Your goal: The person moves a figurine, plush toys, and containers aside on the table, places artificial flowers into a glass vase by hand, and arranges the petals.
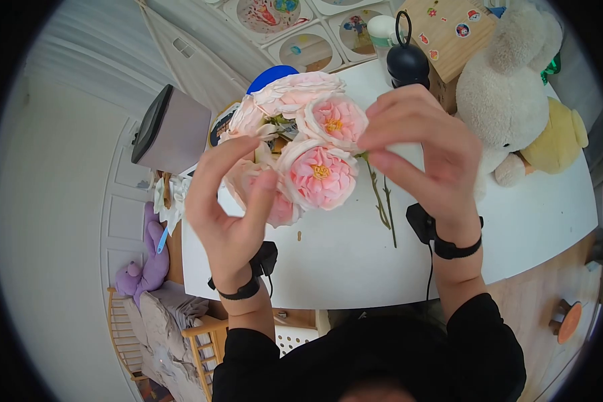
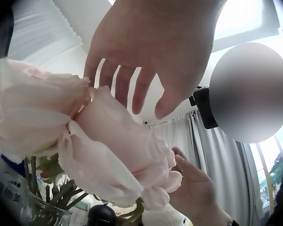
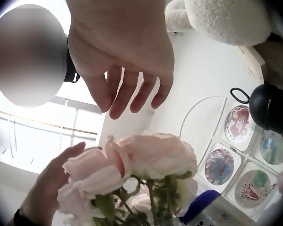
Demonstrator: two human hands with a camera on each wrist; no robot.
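Note:
Several pale pink roses (image 1: pixel 320 173) with yellow centres form a bunch over the white table. My left hand (image 1: pixel 231 197) is at the bunch's left side, thumb and fingers apart and loosely bent; whether it touches petals I cannot tell. My right hand (image 1: pixel 432 151) hovers beside the right-hand blooms, fingers bent and relaxed, holding nothing. In the left wrist view, stems stand in a glass vase (image 2: pixel 49 214) under the large blooms (image 2: pixel 113 136). The right wrist view has the right hand (image 3: pixel 125 54) above the roses (image 3: pixel 155 155), with a gap between. Green stems (image 1: pixel 392 218) show below the right-hand bloom.
On the white table (image 1: pixel 342 268), a black bottle (image 1: pixel 407 65) and a green-white bottle (image 1: pixel 382 30) stand at the back. A plush toy (image 1: pixel 506 100) and a wooden board (image 1: pixel 449 33) are at right, a grey bin (image 1: pixel 174 130) at left. A blue object (image 1: pixel 273 76) lies behind the roses.

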